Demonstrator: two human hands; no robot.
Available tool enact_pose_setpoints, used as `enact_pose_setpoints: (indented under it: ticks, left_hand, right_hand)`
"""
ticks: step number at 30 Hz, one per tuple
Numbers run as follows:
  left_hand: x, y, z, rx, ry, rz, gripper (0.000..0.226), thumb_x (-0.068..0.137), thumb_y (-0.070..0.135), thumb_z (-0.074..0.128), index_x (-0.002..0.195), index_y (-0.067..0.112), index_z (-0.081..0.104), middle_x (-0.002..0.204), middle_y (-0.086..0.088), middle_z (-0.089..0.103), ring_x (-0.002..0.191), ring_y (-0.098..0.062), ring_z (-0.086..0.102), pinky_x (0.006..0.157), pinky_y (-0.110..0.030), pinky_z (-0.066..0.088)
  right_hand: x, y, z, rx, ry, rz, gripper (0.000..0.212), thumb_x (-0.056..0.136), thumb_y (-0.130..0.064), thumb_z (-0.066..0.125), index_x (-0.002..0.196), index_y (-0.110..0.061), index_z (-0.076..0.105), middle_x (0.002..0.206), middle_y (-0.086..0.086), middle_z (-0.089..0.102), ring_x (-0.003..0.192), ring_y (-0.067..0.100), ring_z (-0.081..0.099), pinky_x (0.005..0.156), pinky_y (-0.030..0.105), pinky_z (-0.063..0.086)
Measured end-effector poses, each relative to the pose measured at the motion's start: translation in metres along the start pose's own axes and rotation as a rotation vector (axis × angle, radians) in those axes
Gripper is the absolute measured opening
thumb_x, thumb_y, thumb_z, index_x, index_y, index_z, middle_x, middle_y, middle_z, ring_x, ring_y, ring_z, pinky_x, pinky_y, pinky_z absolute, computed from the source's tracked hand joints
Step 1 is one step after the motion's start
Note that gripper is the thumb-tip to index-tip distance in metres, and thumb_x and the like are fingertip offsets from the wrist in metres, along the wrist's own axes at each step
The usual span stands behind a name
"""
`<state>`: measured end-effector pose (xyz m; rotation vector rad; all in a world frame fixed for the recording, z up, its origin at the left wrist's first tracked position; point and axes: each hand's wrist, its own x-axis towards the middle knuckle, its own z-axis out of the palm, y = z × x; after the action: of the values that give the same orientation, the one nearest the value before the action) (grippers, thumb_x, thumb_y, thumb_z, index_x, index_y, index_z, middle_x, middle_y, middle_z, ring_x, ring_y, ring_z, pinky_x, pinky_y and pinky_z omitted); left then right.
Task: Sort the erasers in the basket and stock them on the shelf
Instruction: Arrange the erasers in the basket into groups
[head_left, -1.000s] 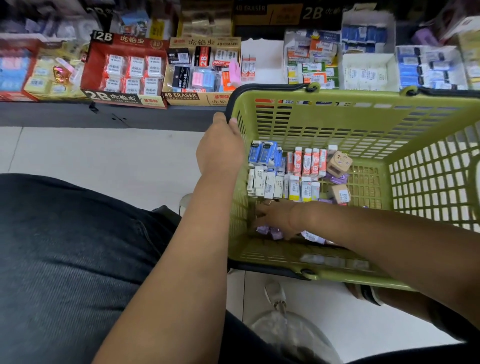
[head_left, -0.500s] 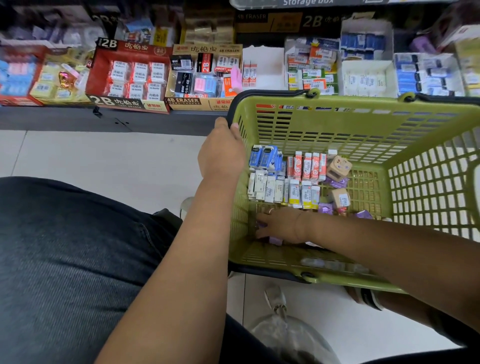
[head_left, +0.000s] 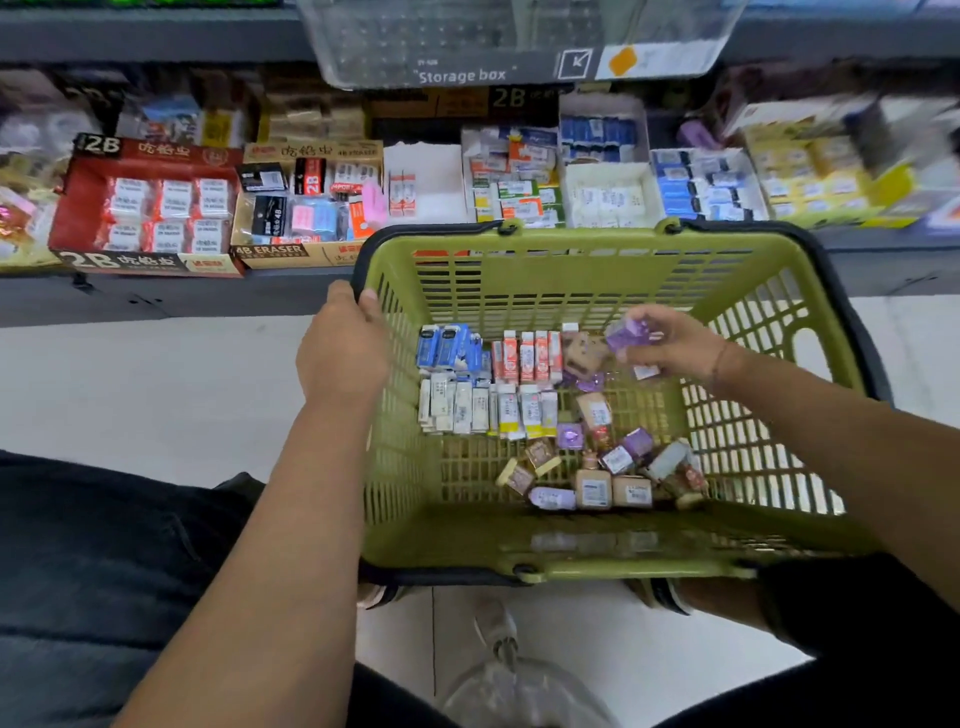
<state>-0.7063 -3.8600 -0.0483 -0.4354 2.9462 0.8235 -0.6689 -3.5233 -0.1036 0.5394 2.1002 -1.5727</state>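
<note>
1. Pale tiled floor (head_left: 156, 389); a low shelf (head_left: 156, 299) runs across the top, packed with eraser boxes, among them a red 2B box (head_left: 145, 208) and a 4B box (head_left: 306, 208). A clear storage box (head_left: 519, 41) sits above.
2. Green basket (head_left: 545, 545) on the floor, far rim just beside the shelf edge.
3. Left hand (head_left: 343, 353) grips the basket's far-left corner, fingers curled over the rim.
4. Right hand (head_left: 670, 343) is inside the basket at far right, pinching a purple eraser (head_left: 628, 332) above the bottom.
5. Sorted rows at far left: blue erasers (head_left: 449, 345), red erasers (head_left: 527, 356), white erasers (head_left: 467, 405) in front.
6. Loose pile (head_left: 597, 467) at near right.
7. Open floor left of the basket; a dark trouser leg (head_left: 104, 571) fills the near left.
</note>
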Motion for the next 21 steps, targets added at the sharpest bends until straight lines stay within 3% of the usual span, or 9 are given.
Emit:
enact_pose_setpoints:
  ticks: [5,9,13,16,18,21]
  left_hand:
    - [0.001,-0.001,0.001,0.029,0.006,0.007,0.033,0.103,0.032,0.028,0.105,0.005,0.046,0.090,-0.013,0.053,0.080,-0.032,0.047,0.066,-0.037,0.029]
    - [0.003,-0.004,0.003,0.030,-0.002,0.012,0.032,0.103,0.033,0.029,0.103,0.005,0.045,0.098,-0.019,0.058,0.090,-0.038,0.053,0.067,-0.038,0.031]
    - [0.002,-0.004,0.004,0.021,0.005,0.012,0.026,0.103,0.032,0.030,0.095,0.010,0.040,0.088,-0.012,0.049,0.079,-0.030,0.043,0.066,-0.038,0.030]
    - [0.001,-0.003,0.003,0.020,0.013,0.018,0.023,0.103,0.030,0.030,0.094,0.011,0.038,0.088,-0.014,0.050,0.078,-0.029,0.041,0.065,-0.038,0.028]
    - [0.001,-0.002,0.002,0.019,0.021,0.019,0.023,0.103,0.030,0.030,0.094,0.010,0.038,0.089,-0.016,0.052,0.077,-0.028,0.039,0.065,-0.038,0.028]
    - [0.001,-0.002,0.003,0.024,0.026,0.015,0.029,0.103,0.030,0.031,0.099,0.005,0.044,0.089,-0.015,0.051,0.077,-0.028,0.038,0.065,-0.038,0.028]
  right_hand:
    - [0.017,0.051,-0.010,-0.041,0.204,0.191,0.034,0.080,0.003,0.069,0.088,-0.024,0.049,0.104,0.005,0.053,0.089,0.024,0.054,0.042,0.028,0.052]
    - [0.037,0.067,0.007,-0.074,0.329,0.258,0.032,0.081,-0.001,0.070,0.101,-0.017,0.051,0.117,0.012,0.050,0.095,0.027,0.052,0.057,0.037,0.054]
    - [0.039,0.069,0.012,-0.558,0.374,0.222,0.047,0.087,-0.020,0.065,0.130,-0.017,0.047,0.135,0.015,0.032,0.104,0.037,0.055,0.086,0.038,0.050]
    - [0.033,0.062,0.018,-0.811,0.508,0.206,0.048,0.087,-0.035,0.063,0.128,-0.019,0.044,0.132,0.011,0.033,0.101,0.035,0.057,0.077,0.038,0.047]
    - [0.031,0.055,0.025,-0.782,0.609,0.193,0.044,0.084,-0.043,0.064,0.117,-0.019,0.047,0.125,0.008,0.041,0.094,0.031,0.059,0.070,0.035,0.044]
    - [0.038,0.048,0.039,-0.459,0.510,0.164,0.034,0.086,-0.037,0.064,0.112,-0.019,0.051,0.107,0.002,0.060,0.085,0.018,0.060,0.070,0.027,0.048]
